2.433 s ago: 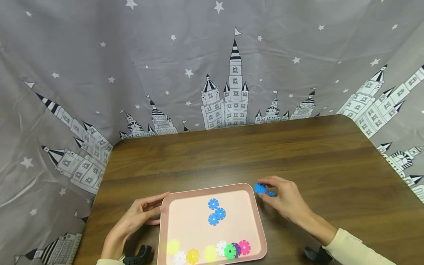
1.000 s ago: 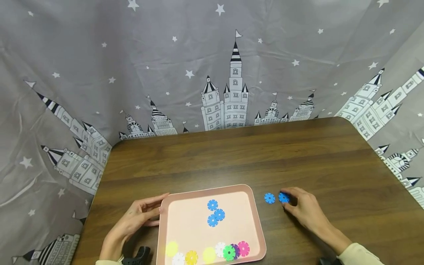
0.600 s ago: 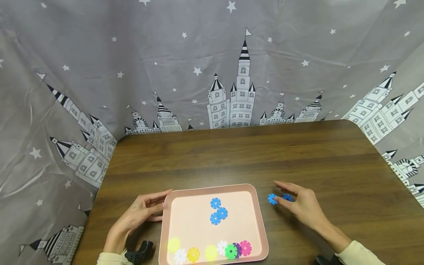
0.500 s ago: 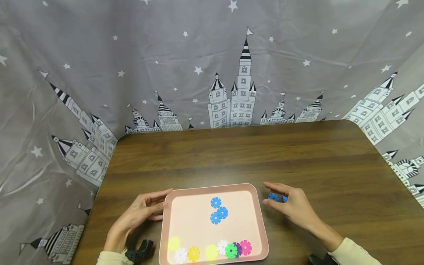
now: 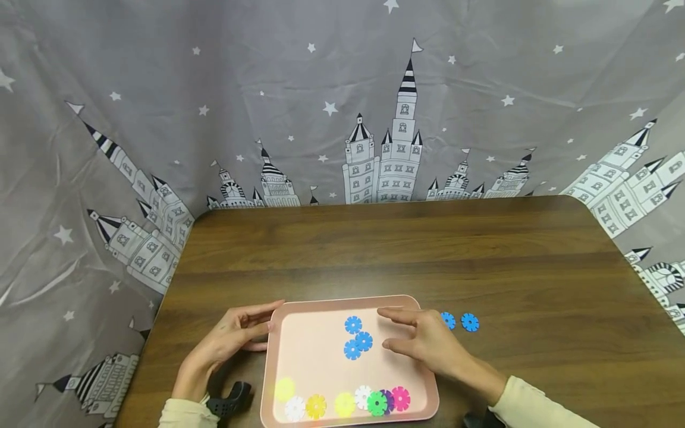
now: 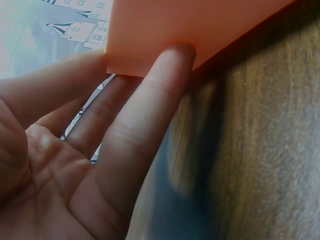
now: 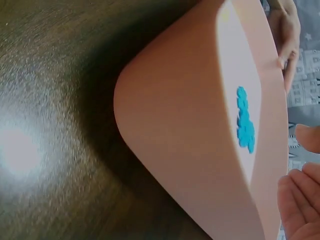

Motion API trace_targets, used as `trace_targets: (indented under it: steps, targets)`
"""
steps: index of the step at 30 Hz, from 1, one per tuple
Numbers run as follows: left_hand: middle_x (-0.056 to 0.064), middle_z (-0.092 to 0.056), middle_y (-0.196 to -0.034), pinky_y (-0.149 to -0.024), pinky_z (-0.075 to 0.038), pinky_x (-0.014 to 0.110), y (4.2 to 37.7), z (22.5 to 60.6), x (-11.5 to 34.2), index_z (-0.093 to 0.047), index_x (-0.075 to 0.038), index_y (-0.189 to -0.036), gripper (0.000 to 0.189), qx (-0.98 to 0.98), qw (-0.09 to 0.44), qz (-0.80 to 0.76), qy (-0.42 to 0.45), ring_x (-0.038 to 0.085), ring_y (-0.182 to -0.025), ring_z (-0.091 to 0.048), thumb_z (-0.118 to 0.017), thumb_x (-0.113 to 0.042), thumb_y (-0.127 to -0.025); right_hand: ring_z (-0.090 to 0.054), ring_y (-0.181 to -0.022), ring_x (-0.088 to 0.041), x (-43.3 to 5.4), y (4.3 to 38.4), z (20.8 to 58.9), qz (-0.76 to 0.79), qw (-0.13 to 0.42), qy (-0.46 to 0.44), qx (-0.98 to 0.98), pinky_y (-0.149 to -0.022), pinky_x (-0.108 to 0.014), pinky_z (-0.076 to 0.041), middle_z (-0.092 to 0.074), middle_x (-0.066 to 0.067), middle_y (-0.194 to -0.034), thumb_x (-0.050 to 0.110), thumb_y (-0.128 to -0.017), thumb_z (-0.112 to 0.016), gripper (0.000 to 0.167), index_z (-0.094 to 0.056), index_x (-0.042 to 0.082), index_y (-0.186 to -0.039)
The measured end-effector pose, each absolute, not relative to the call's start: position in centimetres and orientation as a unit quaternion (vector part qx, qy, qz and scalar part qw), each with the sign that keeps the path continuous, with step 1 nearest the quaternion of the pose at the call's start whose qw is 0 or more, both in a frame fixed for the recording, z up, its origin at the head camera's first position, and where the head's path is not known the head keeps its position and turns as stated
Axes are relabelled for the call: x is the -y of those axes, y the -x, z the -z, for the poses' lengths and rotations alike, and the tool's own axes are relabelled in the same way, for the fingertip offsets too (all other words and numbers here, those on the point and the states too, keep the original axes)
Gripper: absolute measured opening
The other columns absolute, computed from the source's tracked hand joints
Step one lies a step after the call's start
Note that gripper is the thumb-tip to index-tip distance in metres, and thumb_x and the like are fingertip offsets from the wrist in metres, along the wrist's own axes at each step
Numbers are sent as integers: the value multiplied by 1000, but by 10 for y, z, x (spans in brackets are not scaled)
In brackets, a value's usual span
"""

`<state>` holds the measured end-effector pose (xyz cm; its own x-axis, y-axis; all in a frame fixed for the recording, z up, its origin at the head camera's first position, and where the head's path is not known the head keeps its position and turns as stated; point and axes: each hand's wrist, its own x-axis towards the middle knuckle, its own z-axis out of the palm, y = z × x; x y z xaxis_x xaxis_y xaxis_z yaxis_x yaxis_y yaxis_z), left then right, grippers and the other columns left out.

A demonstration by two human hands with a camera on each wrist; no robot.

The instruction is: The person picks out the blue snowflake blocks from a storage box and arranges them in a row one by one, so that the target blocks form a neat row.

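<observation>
—Location?
—Three blue snowflake discs (image 5: 364, 342) lie in the pink tray (image 5: 270, 374); two blue discs (image 5: 470, 323) on the tabletop (image 5: 374, 249).
—Grip status?
—Right hand (image 5: 433, 342): fingers apart, above the tray. Left hand (image 5: 230, 336): fingers apart, touching its corner.
—Probable fault?
—Overlapping discs may lift together if pinched where they overlap.

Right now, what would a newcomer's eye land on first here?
Probably the pink tray at the bottom middle of the head view, with three blue discs toward its far side and a colourful row along its near side. The left hand touches its left side; the right hand hovers over its right part. Castles on the grey cloth behind the table come next.
</observation>
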<state>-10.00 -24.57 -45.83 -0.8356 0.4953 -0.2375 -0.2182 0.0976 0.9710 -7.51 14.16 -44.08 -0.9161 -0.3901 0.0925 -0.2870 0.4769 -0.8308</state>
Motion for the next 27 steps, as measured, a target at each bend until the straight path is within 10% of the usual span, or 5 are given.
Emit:
trace_targets:
  steps: [14, 27]
  targets:
    - [34, -44, -140, -84, -58, 44, 102, 458, 245, -40, 10, -144, 53, -695, 265, -663, -83, 19, -110, -62, -60, -6, -98, -60, -115, -17, -115, 74, 453, 447, 97, 222, -861, -91, -29, -54, -70, -2, -118, 9, -78, -82, 45, -70, 5, -121]
    - [34, -44, -140, -84, -58, 45, 103, 461, 246, -38, 11, -144, 54, -683, 267, -674, -85, 18, -110, -62, -60, -5, -97, -63, -111, -18, -104, 77, 463, 404, 71, 251, -877, -97, -37, -53, -71, -6, -115, 5, -76, -82, 44, -71, 3, -118]
